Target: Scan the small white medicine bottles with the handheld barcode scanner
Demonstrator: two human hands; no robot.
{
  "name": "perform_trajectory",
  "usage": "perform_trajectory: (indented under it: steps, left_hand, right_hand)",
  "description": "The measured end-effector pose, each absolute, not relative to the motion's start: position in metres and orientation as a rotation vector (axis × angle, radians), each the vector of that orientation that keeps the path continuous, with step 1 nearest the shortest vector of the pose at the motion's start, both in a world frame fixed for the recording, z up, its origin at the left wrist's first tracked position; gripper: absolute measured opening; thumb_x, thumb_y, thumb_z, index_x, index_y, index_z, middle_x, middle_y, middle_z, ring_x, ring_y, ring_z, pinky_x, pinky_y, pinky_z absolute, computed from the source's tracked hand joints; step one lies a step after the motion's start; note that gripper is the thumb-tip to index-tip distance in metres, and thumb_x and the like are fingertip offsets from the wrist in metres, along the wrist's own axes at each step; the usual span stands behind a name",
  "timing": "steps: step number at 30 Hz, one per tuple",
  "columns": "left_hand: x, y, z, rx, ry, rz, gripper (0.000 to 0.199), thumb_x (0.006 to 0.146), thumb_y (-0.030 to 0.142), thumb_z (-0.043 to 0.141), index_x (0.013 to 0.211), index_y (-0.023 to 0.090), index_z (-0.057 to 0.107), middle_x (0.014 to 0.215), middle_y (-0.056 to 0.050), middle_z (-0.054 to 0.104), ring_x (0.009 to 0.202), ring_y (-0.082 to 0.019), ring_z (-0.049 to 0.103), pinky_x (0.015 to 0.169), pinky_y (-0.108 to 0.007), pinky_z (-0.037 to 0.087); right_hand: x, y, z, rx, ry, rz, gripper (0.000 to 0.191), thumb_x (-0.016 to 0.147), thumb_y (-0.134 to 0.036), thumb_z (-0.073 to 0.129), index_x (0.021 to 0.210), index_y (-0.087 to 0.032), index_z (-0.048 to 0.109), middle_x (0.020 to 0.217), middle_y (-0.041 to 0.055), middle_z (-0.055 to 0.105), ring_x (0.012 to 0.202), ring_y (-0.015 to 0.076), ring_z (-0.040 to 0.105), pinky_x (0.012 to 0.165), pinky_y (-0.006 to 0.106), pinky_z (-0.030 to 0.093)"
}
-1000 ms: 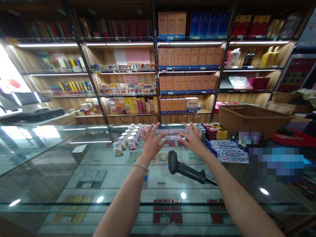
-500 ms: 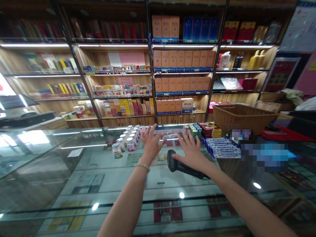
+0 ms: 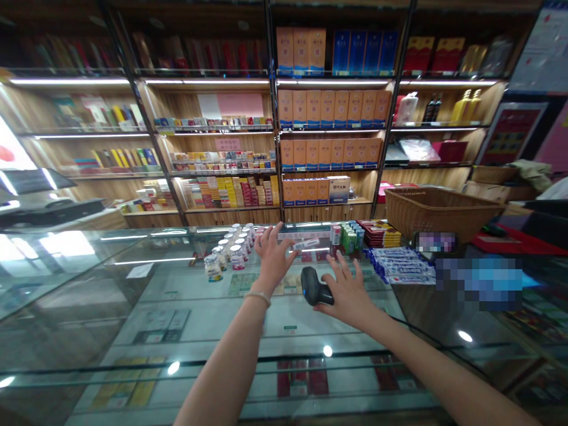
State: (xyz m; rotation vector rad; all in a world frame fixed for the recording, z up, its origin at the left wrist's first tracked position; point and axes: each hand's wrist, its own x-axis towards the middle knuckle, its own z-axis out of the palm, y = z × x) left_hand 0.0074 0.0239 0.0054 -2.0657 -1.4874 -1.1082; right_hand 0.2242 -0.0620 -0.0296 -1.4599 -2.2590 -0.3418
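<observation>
My left hand (image 3: 276,257) reaches over the glass counter, with a slim white package (image 3: 307,244) between thumb and index finger; its other fingers are raised. A printed barcode faces up on this package, whose exact kind I cannot make out. Just to the right, my right hand (image 3: 348,293) closes thumb and index finger round the handle of a black barcode scanner (image 3: 311,287), its other fingers stretched forward. The scanner's head points left, and the palm hides most of the handle.
Several small white-lidded jars (image 3: 237,254) stand left of my hands. To the right are small canisters (image 3: 350,236), blue-white packets (image 3: 397,266), red-and-yellow boxes (image 3: 379,232) and a wicker basket (image 3: 437,204). The glass counter (image 3: 199,331) has edges near me; stocked shelves (image 3: 331,133) rise behind.
My right hand has come down from above the scanner and taken hold of its handle, and the scanner has turned slightly. My left hand and the white package have barely moved.
</observation>
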Motion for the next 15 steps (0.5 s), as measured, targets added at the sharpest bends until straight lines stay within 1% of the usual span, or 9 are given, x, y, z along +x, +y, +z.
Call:
perform_trajectory:
  steps: [3,7,11,13,15]
  left_hand:
    - [0.007,0.024,0.005,-2.045,-1.488,-1.102,0.016,0.083,0.035,0.076,0.097,0.029,0.074,0.16,-0.007,0.041,0.148,-0.036,0.03,0.122,-0.063,0.016]
    - [0.005,0.023,0.004,-2.034,-1.514,-1.095,0.016,0.083,0.035,0.076,0.097,0.029,0.074,0.159,-0.008,0.042,0.149,-0.036,0.029,0.121,-0.064,0.016]
    - [0.003,0.024,0.003,-2.008,-1.553,-1.092,0.015,0.083,0.035,0.076,0.097,0.029,0.074,0.159,-0.008,0.042,0.149,-0.036,0.029,0.121,-0.064,0.017]
    - [0.001,0.024,0.003,-1.984,-1.57,-1.094,0.015,0.083,0.036,0.076,0.097,0.029,0.074,0.159,-0.007,0.042,0.149,-0.036,0.03,0.121,-0.064,0.017]
    - [0.001,0.025,0.002,-1.962,-1.584,-1.097,0.016,0.083,0.037,0.076,0.097,0.029,0.074,0.159,-0.008,0.043,0.148,-0.036,0.03,0.121,-0.063,0.018]
  right_hand:
    - [0.228,-0.051,-0.026,-1.424,-2.33,-0.301,0.05,0.077,-0.063,0.075,0.103,-0.02,0.073,0.159,0.0179,0.042,0.154,0.0409,0.022,0.12,0.07,0.013]
    - [0.233,-0.031,-0.027,-1.355,-2.399,-0.275,0.041,0.079,-0.053,0.072,0.104,-0.02,0.073,0.155,0.016,0.048,0.151,0.0395,0.028,0.119,0.069,0.014]
    - [0.237,-0.014,-0.03,-1.291,-2.353,-0.325,0.034,0.079,-0.043,0.07,0.103,-0.02,0.072,0.15,0.015,0.055,0.147,0.0394,0.035,0.119,0.067,0.015]
    - [0.24,-0.01,-0.029,-1.256,-2.285,-0.335,0.031,0.078,-0.039,0.069,0.103,-0.02,0.071,0.145,0.0153,0.059,0.143,0.0382,0.041,0.117,0.064,0.022]
    - [0.244,-0.011,-0.025,-1.227,-2.223,-0.297,0.031,0.078,-0.034,0.067,0.105,-0.019,0.069,0.137,0.0159,0.064,0.133,0.0353,0.053,0.111,0.054,0.037]
